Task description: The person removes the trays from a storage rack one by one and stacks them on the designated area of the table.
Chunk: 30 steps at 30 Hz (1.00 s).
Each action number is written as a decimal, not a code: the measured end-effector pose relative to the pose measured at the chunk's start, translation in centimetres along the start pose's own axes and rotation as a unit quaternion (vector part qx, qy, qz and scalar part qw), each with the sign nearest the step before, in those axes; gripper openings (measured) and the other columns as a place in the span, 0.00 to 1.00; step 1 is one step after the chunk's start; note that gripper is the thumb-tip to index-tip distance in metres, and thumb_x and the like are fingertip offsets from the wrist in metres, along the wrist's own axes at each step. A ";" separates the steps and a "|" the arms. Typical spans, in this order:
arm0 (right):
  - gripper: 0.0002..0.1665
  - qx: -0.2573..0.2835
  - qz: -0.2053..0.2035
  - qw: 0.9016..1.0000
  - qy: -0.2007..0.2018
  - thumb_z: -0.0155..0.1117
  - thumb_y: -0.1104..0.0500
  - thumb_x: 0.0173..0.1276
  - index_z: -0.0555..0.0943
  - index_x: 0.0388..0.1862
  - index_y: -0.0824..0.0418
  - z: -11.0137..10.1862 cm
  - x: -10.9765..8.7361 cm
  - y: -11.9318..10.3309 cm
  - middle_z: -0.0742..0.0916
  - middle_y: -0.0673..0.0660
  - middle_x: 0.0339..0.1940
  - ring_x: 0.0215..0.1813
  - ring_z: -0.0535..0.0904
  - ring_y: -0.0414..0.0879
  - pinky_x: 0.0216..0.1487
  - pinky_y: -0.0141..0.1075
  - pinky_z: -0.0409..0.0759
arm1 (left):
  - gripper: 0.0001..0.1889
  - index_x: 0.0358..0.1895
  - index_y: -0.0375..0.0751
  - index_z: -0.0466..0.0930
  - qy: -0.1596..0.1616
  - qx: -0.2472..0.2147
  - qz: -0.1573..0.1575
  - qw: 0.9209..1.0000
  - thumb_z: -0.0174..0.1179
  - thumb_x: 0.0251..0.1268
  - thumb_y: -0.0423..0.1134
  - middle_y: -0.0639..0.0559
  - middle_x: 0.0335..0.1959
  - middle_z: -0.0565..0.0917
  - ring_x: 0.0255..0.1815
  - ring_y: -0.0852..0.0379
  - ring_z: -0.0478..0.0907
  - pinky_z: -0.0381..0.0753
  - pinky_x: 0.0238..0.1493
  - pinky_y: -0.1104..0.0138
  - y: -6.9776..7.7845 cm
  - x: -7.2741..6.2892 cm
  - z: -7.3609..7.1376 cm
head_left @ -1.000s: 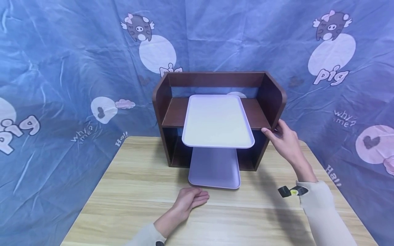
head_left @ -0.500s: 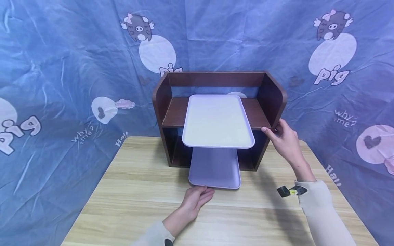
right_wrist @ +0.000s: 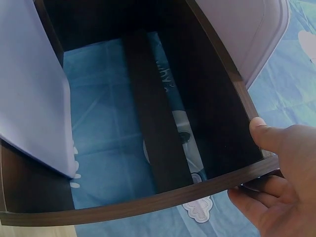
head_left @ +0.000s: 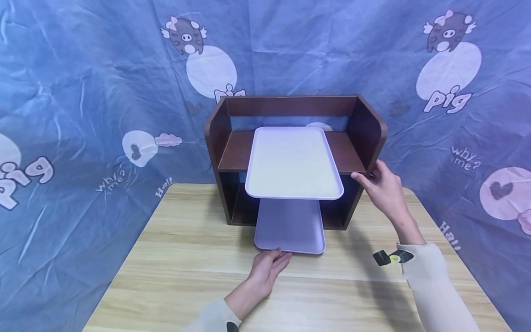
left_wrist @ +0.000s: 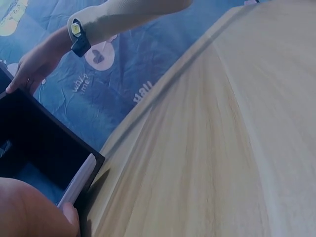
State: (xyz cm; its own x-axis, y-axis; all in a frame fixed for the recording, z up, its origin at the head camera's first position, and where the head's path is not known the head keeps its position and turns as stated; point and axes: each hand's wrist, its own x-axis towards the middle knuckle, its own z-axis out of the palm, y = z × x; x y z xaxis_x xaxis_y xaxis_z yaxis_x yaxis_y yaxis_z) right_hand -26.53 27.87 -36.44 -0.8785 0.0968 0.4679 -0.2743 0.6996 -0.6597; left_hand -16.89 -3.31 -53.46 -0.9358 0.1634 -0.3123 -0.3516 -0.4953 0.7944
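A dark brown two-tier desktop shelf (head_left: 290, 107) stands on the table. One pale lavender tray (head_left: 294, 161) lies on its upper board and juts out over the front. A second lavender tray (head_left: 290, 226) sticks out of the lower compartment toward me. My left hand (head_left: 263, 272) holds this lower tray's front rim left of its middle, thumb on top and fingers beneath; in the left wrist view the tray edge (left_wrist: 79, 180) shows between them. My right hand (head_left: 386, 191) grips the shelf's right side panel (right_wrist: 247, 173), thumb at the middle board's front edge, fingers around the outside.
The light wood-grain table (head_left: 174, 258) reaches out to both sides and in front of the shelf. A blue curtain (head_left: 103, 92) with pig prints hangs behind and at both sides. The shelf's back is partly open, with the curtain visible through it.
My left hand has moved right and slightly forward, from beside the lower tray's front corner onto its front rim. My right hand, the shelf and both trays look the same.
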 end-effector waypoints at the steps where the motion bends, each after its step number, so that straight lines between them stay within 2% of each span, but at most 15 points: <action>1: 0.35 0.002 0.001 1.000 -0.001 0.77 0.47 0.71 0.77 0.67 0.67 0.0 0.0 0.0 0.88 0.73 0.59 0.59 0.87 0.68 0.43 0.08 0.70 | 0.27 0.71 0.12 0.52 0.004 0.000 0.000 1.000 0.49 0.82 0.29 0.16 0.71 0.66 0.75 0.28 0.72 0.74 0.79 0.49 0.0 0.0 0.1; 9: 0.37 0.016 0.002 1.000 -0.004 0.77 0.48 0.71 0.76 0.69 0.66 0.0 0.1 0.2 0.87 0.74 0.61 0.60 0.86 0.68 0.45 0.07 0.72 | 0.26 0.69 0.18 0.54 0.030 -0.017 0.018 0.999 0.53 0.81 0.31 0.25 0.64 0.72 0.71 0.32 0.77 0.77 0.77 0.52 0.0 0.1 0.9; 16: 0.37 0.014 0.004 1.000 -0.006 0.77 0.48 0.71 0.76 0.70 0.66 0.1 0.1 0.3 0.87 0.73 0.61 0.61 0.86 0.67 0.46 0.07 0.71 | 0.34 0.75 0.17 0.42 0.044 -0.053 0.039 0.997 0.52 0.81 0.30 0.16 0.75 0.59 0.80 0.24 0.62 0.71 0.81 0.47 0.0 0.4 1.2; 19: 0.37 0.017 0.002 1.000 -0.004 0.77 0.48 0.71 0.76 0.70 0.66 0.1 0.1 0.3 0.87 0.73 0.62 0.61 0.86 0.67 0.46 0.07 0.73 | 0.35 0.76 0.18 0.40 0.052 -0.072 0.052 0.995 0.52 0.81 0.29 0.16 0.76 0.57 0.81 0.23 0.60 0.70 0.81 0.47 0.1 0.4 1.4; 23: 0.38 0.022 0.001 1.000 -0.003 0.77 0.48 0.71 0.76 0.71 0.65 0.1 0.2 0.4 0.86 0.73 0.63 0.61 0.86 0.68 0.47 0.08 0.75 | 0.33 0.75 0.21 0.43 0.066 -0.093 0.069 0.991 0.53 0.79 0.27 0.18 0.75 0.60 0.80 0.23 0.61 0.71 0.81 0.46 0.1 0.6 1.5; 30: 0.38 0.019 0.003 1.000 -0.001 0.77 0.47 0.70 0.76 0.71 0.65 0.1 0.1 0.3 0.87 0.73 0.62 0.60 0.86 0.67 0.45 0.07 0.72 | 0.33 0.76 0.27 0.47 0.084 -0.098 0.088 0.988 0.55 0.78 0.27 0.21 0.74 0.64 0.78 0.25 0.66 0.75 0.78 0.46 0.2 0.3 1.3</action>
State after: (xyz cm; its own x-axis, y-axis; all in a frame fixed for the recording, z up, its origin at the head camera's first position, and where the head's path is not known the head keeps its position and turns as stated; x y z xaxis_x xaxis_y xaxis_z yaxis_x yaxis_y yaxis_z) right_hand -26.79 28.03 -36.66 -0.8814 0.0990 0.4620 -0.2836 0.6713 -0.6848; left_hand -17.31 -2.24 -52.76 -0.9587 -0.0751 -0.2744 -0.1577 -0.6625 0.7323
